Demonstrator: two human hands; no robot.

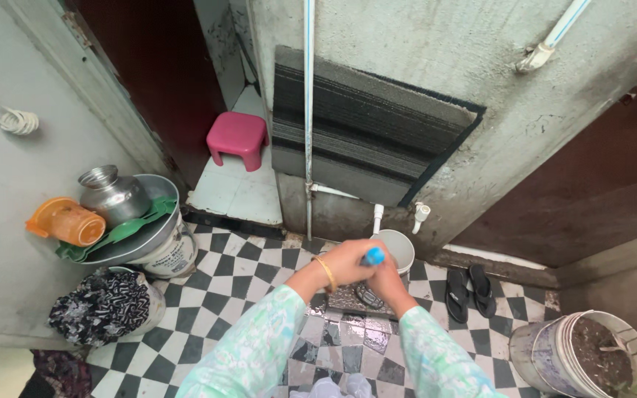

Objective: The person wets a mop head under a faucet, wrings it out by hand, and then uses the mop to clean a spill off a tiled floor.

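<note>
My left hand (349, 259), with a gold bangle at the wrist, is closed around a small object with a blue end (374, 256). My right hand (386, 282) is pressed against it from below, fingers curled. Both hands hover over a dark wet drain patch (348, 298) on the black-and-white checkered floor. Just behind them stands a white bucket (401, 247) under a white tap (378, 216). What the right hand grips is hidden by the left.
A steel pot (114, 193), orange jug (65, 221) and green lid sit in a metal basin (158, 221) at left, above a patterned cloth bundle (101, 306). Pink stool (237, 138) beyond. Black sandals (468, 291) and a soil-filled bucket (597, 354) at right.
</note>
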